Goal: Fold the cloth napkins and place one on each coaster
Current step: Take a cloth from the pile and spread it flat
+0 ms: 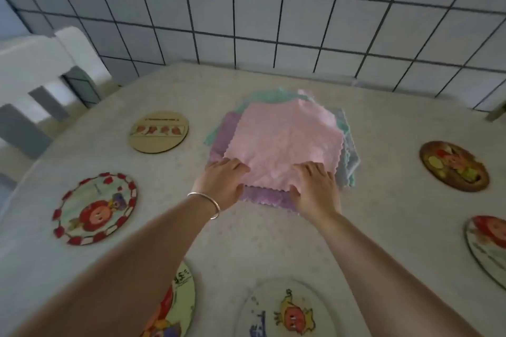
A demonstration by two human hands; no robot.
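left hand (223, 182): fingers curled on pink napkin (284, 142) near corner
right hand (315, 186): same edge — I'd lift both evenly, folding away toward far edge

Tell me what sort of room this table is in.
Probably a home kitchen or dining corner. A wall of pale square tiles with dark grout stands behind the table, a white chair is drawn up at its far left, and picture coasters ring a pile of napkins.

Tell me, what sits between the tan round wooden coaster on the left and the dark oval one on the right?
The head view shows the stack of cloth napkins between the tan round wooden coaster and the dark oval coaster, pink napkin on top.
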